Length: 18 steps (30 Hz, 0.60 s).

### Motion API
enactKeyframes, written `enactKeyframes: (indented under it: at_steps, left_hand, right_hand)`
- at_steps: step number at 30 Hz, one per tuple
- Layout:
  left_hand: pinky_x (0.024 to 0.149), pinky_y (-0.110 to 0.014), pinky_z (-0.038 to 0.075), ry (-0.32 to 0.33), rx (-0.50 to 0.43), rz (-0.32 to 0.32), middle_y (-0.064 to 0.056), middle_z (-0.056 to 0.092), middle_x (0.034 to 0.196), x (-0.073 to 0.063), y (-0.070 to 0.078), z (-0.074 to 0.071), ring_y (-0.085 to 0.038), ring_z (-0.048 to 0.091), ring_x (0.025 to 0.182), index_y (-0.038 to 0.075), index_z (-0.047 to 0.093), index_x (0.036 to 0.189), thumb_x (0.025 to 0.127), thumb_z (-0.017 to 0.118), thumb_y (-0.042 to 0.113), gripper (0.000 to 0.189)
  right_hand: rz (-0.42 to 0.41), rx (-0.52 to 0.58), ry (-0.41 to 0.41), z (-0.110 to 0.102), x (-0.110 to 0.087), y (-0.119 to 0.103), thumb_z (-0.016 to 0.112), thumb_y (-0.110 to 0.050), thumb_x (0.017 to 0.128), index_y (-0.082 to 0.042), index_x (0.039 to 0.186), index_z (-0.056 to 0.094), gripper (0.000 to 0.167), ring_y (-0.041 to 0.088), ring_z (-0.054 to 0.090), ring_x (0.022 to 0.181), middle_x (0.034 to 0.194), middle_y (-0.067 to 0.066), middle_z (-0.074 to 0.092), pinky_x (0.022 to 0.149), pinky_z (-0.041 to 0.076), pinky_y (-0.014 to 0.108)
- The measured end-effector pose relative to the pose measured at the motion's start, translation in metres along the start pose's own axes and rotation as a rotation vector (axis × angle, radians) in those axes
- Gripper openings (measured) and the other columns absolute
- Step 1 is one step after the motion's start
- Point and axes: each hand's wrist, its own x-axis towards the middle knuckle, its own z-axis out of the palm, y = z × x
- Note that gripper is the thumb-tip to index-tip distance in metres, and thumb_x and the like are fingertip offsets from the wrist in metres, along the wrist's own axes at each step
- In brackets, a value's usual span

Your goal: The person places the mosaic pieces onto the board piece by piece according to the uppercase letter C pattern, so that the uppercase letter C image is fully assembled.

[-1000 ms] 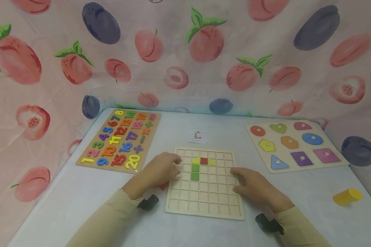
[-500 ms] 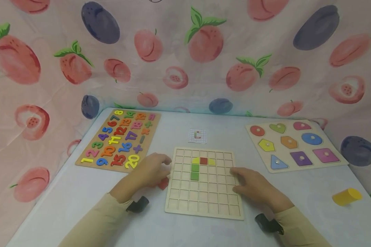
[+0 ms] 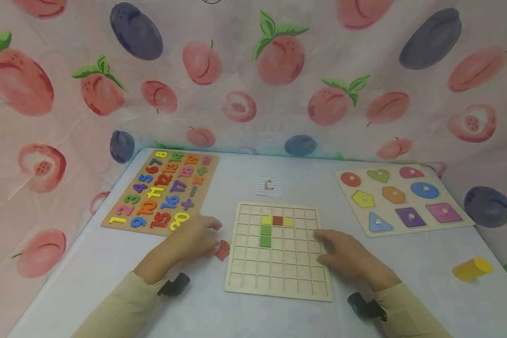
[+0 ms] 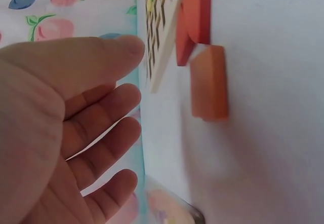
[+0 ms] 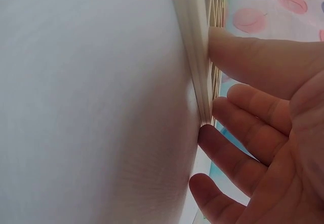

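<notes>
2 loose blocks (image 3: 219,249) between spread left grip (image 3: 190,241) and grid board (image 3: 279,286), right grip (image 3: 346,256) flat on it

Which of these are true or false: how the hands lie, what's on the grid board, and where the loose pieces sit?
1. The right hand rests on the grid board's right edge. True.
2. The left hand holds a green piece. False: it holds nothing, its fingers relaxed.
3. A red piece lies on the table left of the board. True.
4. The board is completely filled. False: only a few coloured tiles sit in it.
</notes>
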Motion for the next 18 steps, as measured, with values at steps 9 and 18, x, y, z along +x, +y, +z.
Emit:
enactKeyframes:
  at_steps: [9,18]
  left_hand:
    - [0.096,-0.044,0.052,0.0,0.03,0.058,0.0,0.068,0.117,-0.005,-0.011,0.006,-0.024,0.06,0.116,0.012,0.071,0.118,0.084,0.082,0.018,0.036]
    - [0.099,-0.043,0.049,-0.003,0.055,0.107,0.0,0.069,0.114,-0.003,-0.015,0.017,-0.024,0.06,0.119,0.01,0.071,0.117,0.085,0.081,0.018,0.034]
  right_hand:
    - [0.003,-0.02,0.002,0.001,0.0,-0.001,0.077,-0.01,0.083,-0.001,0.138,0.056,0.06,0.041,0.044,0.135,0.142,0.019,0.054,0.11,0.034,0.056]
    - [-0.003,-0.022,0.009,0.001,-0.001,-0.002,0.076,-0.01,0.083,0.0,0.138,0.056,0.059,0.042,0.044,0.135,0.141,0.02,0.054,0.11,0.034,0.056]
